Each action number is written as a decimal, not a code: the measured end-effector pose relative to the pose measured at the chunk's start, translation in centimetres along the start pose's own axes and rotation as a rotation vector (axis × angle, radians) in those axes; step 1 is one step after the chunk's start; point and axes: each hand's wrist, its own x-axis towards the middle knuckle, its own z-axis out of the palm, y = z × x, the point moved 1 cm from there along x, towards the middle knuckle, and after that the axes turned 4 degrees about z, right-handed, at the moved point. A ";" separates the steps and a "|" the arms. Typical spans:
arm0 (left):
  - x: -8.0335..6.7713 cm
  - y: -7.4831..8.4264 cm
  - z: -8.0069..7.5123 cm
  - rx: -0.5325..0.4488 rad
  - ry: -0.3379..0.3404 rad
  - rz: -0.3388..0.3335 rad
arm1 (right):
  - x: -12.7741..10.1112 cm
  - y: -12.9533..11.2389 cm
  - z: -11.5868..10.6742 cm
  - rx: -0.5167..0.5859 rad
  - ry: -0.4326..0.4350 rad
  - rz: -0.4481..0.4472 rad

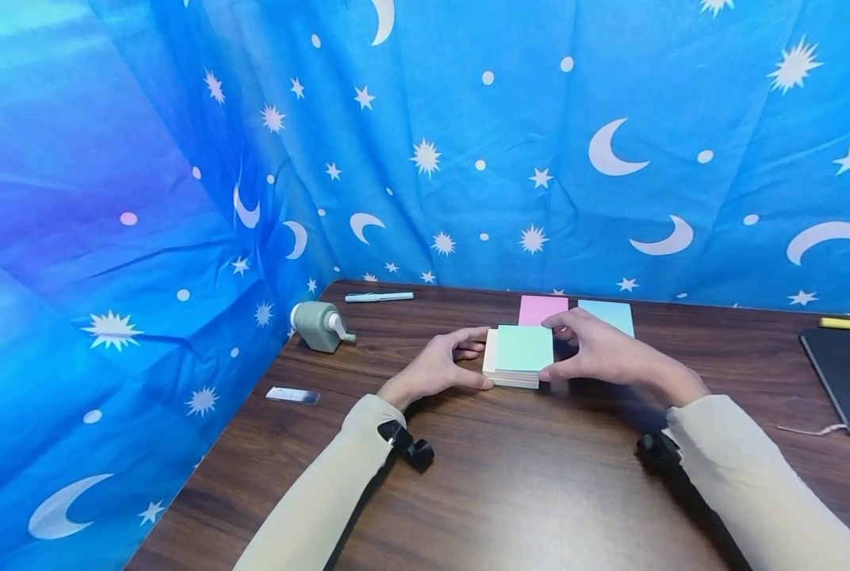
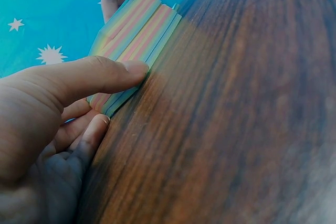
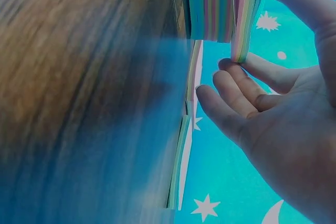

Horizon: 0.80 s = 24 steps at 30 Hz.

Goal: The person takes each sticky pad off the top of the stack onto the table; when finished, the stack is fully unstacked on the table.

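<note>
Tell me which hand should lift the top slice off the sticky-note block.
Right, probably. The right hand already pinches a thin slice at the note block's right edge, seen parting in the right wrist view. The left hand only steadies the block's left side.

A dark wooden table point(image 1: 511, 476) carries a note stack point(image 1: 519, 355), pink pad point(image 1: 541, 308), blue pad point(image 1: 608, 314), sharpener point(image 1: 319, 325), pen point(image 1: 378, 296) — and a tablet point(image 1: 848, 381).

Left hand point(image 1: 435, 366) and right hand point(image 1: 603, 349) curl inward, facing
</note>
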 end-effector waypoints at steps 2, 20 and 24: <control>0.0 -0.1 0.0 -0.005 0.000 -0.002 | 0.0 0.0 0.0 -0.003 -0.003 0.005; 0.0 -0.1 -0.1 -0.013 -0.008 0.013 | 0.6 -0.4 0.9 -0.012 0.042 -0.018; 0.1 0.0 -0.1 -0.017 -0.010 0.015 | 0.4 -0.2 0.5 0.005 0.053 -0.008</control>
